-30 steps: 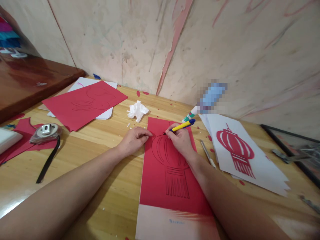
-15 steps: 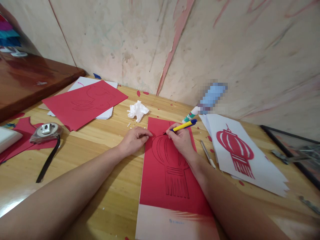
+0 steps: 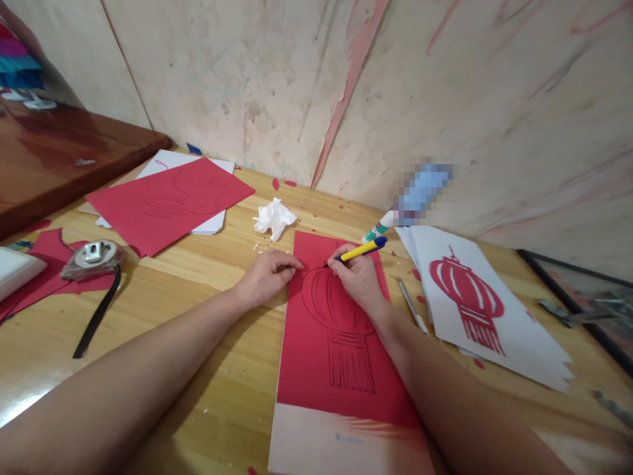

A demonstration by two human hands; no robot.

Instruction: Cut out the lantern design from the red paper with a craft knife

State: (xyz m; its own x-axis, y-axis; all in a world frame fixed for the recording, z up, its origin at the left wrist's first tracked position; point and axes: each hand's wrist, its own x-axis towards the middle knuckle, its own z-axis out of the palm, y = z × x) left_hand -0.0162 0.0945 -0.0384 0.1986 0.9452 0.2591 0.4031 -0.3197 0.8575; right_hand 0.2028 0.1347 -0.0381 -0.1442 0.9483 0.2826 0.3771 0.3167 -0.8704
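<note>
A sheet of red paper point(image 3: 306, 356) lies on a pale, printed backing point(image 3: 316, 442), with a lantern outline drawn on it in dark lines. My right hand point(image 3: 357, 274) is closed around a yellow and blue pen point(image 3: 362, 249), whose tip meets the paper at the top of the lantern. Part of the outline is hidden under that hand. At the sheet's upper left edge, my left hand point(image 3: 267, 277) rests with curled fingers, thumb and index fingertips pinched at the paper's border.
White sheets bearing a red lantern picture point(image 3: 467, 290) lie to the right, beside a slim grey pen-like tool point(image 3: 411, 305). A glue stick point(image 3: 378, 227), crumpled tissue point(image 3: 275, 219), tape measure point(image 3: 93, 257) and red sheet with an animal outline point(image 3: 168, 204) surround the work.
The pen tip and right hand have shifted very slightly at the lantern's top. My left hand stays at the paper's edge. The whole view has moved a little.
</note>
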